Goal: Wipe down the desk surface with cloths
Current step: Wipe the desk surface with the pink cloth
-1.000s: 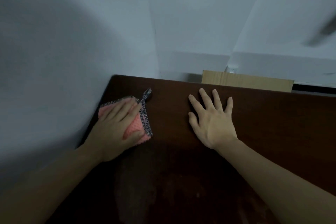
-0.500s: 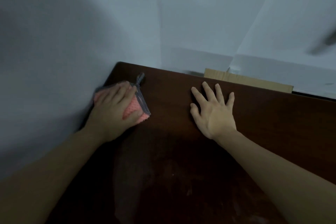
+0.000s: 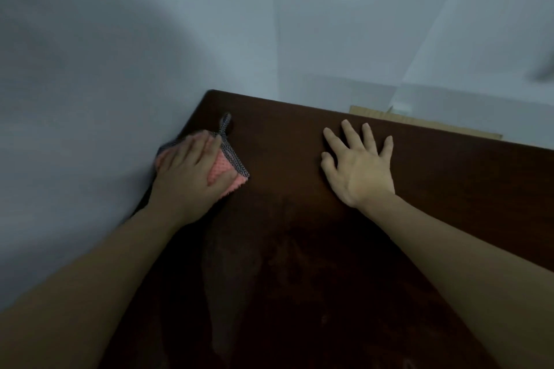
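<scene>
A dark brown wooden tabletop [image 3: 299, 183] is seen from above, w/ its far-left corner set against a pale grey wall [image 3: 120, 54].

A pink cloth [image 3: 225, 172] w/ grey dotted edging is located at the far-left part of the tabletop, near the corner and just beside the wall. It is lying flat on the surface. A hanging loop [image 3: 224, 123] of the same dotted trim is extended from the cloth's far corner toward the tabletop's back edge.

The left hand [image 3: 192, 171] is laid palm-down on the cloth, fingers straight and together, pressed flat; the cloth is not gripped. Most of the cloth is covered by the hand; only its right edge and near corner are exposed. The left side is slightly blurred.

The right hand [image 3: 359, 165] is placed flat on the bare tabletop, well apart from the cloth, approx. mid-width. Fingers are spread wide, palm down, nothing held.

Both forearms are bare and extended in from the bottom of the view.

Faint smears are noted on the near, darker part of the tabletop.

A tan cardboard piece [image 3: 419, 123] is visible behind the back edge at right, partly hidden by the tabletop. A small white item beside it cannot be identified.
</scene>
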`<action>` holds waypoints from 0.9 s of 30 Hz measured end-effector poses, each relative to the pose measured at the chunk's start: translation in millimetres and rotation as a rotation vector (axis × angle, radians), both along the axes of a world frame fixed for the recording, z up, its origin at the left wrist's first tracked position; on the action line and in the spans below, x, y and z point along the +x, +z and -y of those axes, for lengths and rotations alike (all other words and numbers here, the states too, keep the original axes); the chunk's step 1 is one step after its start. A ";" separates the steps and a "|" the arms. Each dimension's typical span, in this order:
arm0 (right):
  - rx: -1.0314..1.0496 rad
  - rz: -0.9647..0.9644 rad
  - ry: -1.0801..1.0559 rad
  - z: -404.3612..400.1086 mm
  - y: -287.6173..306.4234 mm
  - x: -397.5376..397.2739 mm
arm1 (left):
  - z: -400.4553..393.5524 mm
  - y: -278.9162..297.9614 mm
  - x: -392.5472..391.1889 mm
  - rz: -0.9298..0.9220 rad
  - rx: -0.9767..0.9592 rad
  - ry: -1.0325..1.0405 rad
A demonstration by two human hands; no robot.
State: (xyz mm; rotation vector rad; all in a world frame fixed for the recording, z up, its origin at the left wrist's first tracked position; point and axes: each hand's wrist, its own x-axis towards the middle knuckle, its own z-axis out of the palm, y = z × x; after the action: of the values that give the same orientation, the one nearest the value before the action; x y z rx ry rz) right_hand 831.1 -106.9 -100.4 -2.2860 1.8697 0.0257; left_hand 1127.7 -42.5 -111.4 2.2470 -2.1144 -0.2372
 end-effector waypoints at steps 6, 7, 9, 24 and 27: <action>0.034 0.066 0.008 -1.0 3.3 -3.0 | -67.0 5.4 -14.9 0.033 0.009 -0.079; 0.030 0.096 0.010 -3.2 5.6 -5.2 | -81.5 6.5 -14.5 0.042 0.008 -0.109; -0.003 0.126 0.032 -11.2 12.5 -12.4 | -103.4 8.5 -12.0 0.048 0.033 -0.154; 0.025 0.026 0.061 -47.7 2.1 -44.1 | -14.9 4.0 -0.1 0.013 0.045 -0.081; 0.022 0.035 0.054 -47.9 1.8 -43.1 | -31.2 5.7 -9.4 -0.001 0.020 -0.143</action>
State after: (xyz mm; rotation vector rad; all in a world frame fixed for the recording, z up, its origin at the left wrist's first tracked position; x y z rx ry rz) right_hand 788.1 -59.0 -98.5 -2.3071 1.7820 0.0134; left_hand 1118.3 -11.3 -105.8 2.1068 -2.2851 -0.2655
